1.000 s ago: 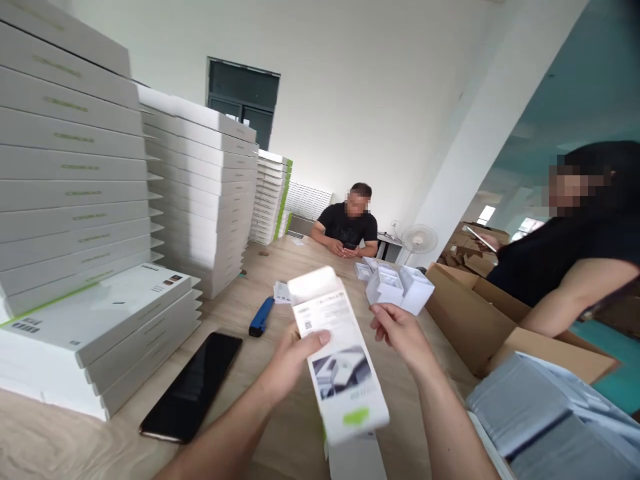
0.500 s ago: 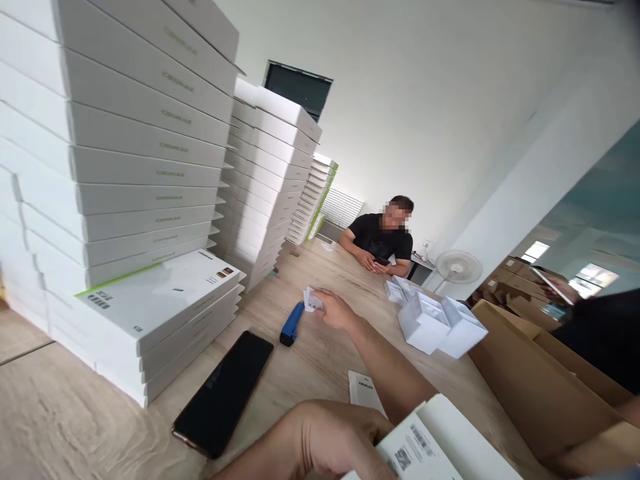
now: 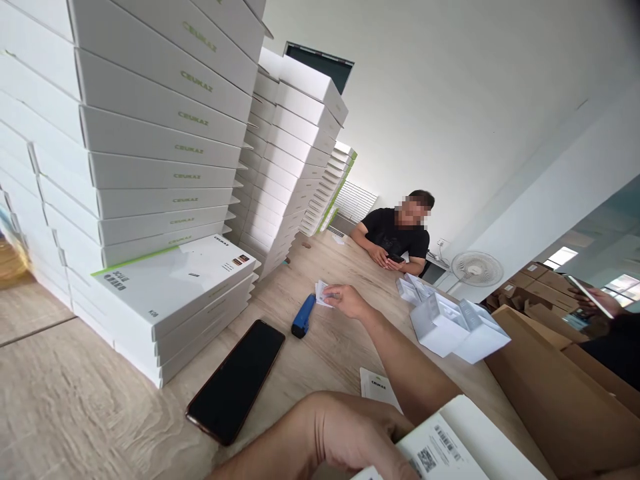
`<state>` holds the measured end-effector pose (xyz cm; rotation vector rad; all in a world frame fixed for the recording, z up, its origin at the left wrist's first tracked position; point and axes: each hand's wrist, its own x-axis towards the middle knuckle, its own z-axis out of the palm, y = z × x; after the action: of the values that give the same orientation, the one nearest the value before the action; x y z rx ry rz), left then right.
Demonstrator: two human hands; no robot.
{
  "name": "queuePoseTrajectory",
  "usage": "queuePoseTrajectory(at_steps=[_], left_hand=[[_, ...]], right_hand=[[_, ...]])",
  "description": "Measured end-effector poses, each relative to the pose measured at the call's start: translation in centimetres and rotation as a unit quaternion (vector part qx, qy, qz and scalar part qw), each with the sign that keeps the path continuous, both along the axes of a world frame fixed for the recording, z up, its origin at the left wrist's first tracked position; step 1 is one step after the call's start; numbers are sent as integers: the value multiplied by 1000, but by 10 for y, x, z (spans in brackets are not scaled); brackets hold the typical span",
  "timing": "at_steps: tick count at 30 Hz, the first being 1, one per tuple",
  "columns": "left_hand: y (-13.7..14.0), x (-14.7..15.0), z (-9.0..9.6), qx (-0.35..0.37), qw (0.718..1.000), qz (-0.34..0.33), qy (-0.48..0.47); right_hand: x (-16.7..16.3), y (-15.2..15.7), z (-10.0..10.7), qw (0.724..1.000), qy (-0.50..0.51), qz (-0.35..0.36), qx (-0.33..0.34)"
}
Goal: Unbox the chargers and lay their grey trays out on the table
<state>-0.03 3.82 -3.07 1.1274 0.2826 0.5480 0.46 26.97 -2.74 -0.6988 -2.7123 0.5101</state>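
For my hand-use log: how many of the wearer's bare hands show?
2: left hand, bottom, holding the printed white cardboard box; right hand, centre, touching small white paper slips.

Packing workshop, stacked white boxes (image 3: 165, 153), open cartons (image 3: 530, 380)

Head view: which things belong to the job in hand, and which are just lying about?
Likely part of the job:
white box, held in the left hand
small papers, touched by the right hand

Probably just lying about:
phone, flat on the table
blue tool, beside the papers, not held
fan, beyond the table
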Motion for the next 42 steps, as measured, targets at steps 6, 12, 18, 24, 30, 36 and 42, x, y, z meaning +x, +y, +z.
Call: queuePoseTrajectory(at_steps=[6, 12, 18, 24, 30, 36, 42], left_hand=[[1, -1, 1, -12, 1000, -6, 11], [-4, 3, 8, 7, 1000, 4, 13], [-4, 8, 7, 13, 999, 9, 31], [-4, 2, 12, 55, 998, -14, -13], [-3, 0, 15, 59, 998, -6, -19], [-1, -1, 16, 69, 998, -7, 1], [3, 3, 9, 44, 996, 0, 72]], right_hand=[[1, -15, 3, 996, -16, -52, 66], [13, -31, 13, 983, -4, -124, 135], [16, -43, 7, 993, -1, -69, 95], [9, -30, -7, 998, 27, -63, 16], [12, -16, -11, 996, 41, -60, -47], [15, -12, -10, 992, 56, -57, -97], [17, -12, -9, 987, 75, -50, -132]])
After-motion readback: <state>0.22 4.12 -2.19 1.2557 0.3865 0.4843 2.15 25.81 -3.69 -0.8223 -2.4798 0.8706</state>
